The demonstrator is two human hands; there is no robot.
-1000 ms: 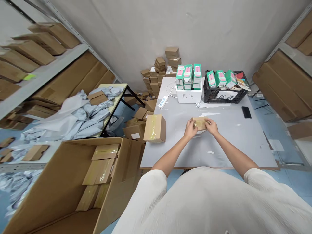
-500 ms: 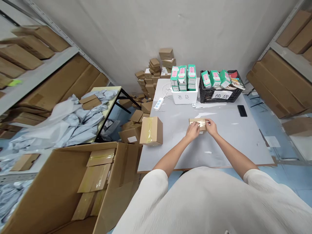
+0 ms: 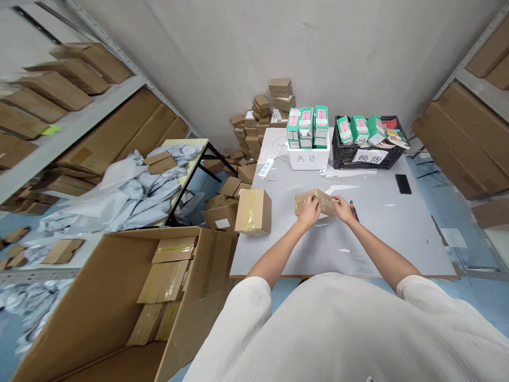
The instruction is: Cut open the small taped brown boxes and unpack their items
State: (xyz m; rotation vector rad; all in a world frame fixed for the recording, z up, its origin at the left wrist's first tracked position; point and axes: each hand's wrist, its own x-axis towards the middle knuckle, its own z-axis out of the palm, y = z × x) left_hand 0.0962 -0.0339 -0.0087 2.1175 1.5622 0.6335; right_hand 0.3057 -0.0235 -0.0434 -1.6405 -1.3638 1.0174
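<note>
On the grey tabletop, a small brown cardboard box (image 3: pixel 326 203) sits at a slant between my two hands. My left hand (image 3: pixel 309 211) grips it from the near left, its fingers bent over the top. At the box's right end, the fingers of my right hand (image 3: pixel 342 208) are closed on the edge; exactly what they pinch is too small to make out. A red and black utility knife (image 3: pixel 353 209) lies just right of my right hand, partly hidden by it. A larger taped carton (image 3: pixel 253 211) stands to the left of my left hand.
At the table's back are a white bin (image 3: pixel 308 158) of green and pink boxes and a black crate (image 3: pixel 362 158). A power strip (image 3: pixel 266 168) and a phone (image 3: pixel 403 184) lie on the table (image 3: pixel 382 239). A big open carton (image 3: pixel 191 313) stands at the lower left.
The small box has turned to a slant and shifted left, with both hands on it. The utility knife beside my right hand has come into view. My view has swung slightly left.
</note>
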